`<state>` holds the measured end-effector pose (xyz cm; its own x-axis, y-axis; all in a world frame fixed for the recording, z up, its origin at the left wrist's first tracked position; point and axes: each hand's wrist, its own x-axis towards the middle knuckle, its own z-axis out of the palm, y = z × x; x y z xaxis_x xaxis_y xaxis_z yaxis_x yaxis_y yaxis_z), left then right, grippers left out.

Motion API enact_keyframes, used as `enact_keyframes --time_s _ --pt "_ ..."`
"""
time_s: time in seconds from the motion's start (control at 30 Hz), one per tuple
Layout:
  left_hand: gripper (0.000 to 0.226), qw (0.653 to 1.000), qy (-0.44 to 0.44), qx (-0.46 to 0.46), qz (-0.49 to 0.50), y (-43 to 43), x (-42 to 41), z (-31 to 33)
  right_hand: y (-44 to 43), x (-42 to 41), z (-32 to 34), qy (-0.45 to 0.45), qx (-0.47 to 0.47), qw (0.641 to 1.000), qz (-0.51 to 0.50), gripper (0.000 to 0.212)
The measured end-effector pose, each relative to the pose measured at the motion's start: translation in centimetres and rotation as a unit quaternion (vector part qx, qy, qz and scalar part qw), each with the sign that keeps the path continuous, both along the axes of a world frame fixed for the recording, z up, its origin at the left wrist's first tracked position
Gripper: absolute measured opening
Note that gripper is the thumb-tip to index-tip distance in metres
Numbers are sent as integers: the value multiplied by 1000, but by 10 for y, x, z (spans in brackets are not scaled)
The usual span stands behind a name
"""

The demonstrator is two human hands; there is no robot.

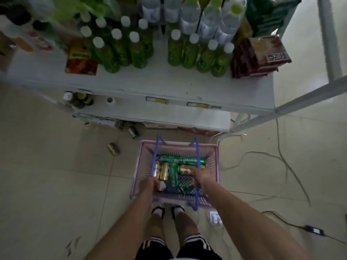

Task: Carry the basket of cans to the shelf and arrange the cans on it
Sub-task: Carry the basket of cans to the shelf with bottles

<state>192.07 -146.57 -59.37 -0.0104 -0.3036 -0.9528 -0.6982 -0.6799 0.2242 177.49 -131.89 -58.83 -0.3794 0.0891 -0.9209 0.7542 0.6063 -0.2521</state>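
Observation:
A pink plastic basket (214,166) with blue handles hangs low in front of my feet. Several green and gold cans (173,173) lie on their sides inside it. My left hand (148,184) is closed around the left blue handle (155,156). My right hand (200,178) is closed around the right blue handle (197,151). The white shelf (169,85) stands directly ahead, its front strip bare in the middle.
Green bottles (120,49) and water bottles (189,15) crowd the back of the shelf, with a brown package (261,55) at its right end. Two loose cans (113,149) lie on the tiled floor left of the basket. Cables (262,154) trail across the floor on the right.

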Motion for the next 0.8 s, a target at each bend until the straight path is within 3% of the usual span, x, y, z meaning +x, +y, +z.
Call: enact_keyframes --time_s 0.2,0.43,0.5,0.73,0.8 --pt "44 999 -7 -20 -26 -2 -49 -111 25 -27 -125 13 12 999 -46 18" --pt "8 999 44 -25 -17 -9 -72 -233 35 -48 -250 43 17 997 -54 15" --pt "16 998 44 -32 -3 -11 -79 -261 30 -61 -272 54 16 997 -54 16" --pt "4 997 57 -40 15 -25 -102 -306 14 -104 -331 100 31 994 -30 23" --pt "15 997 57 -47 2 -30 -97 -315 16 -108 -341 111 46 993 -19 28"
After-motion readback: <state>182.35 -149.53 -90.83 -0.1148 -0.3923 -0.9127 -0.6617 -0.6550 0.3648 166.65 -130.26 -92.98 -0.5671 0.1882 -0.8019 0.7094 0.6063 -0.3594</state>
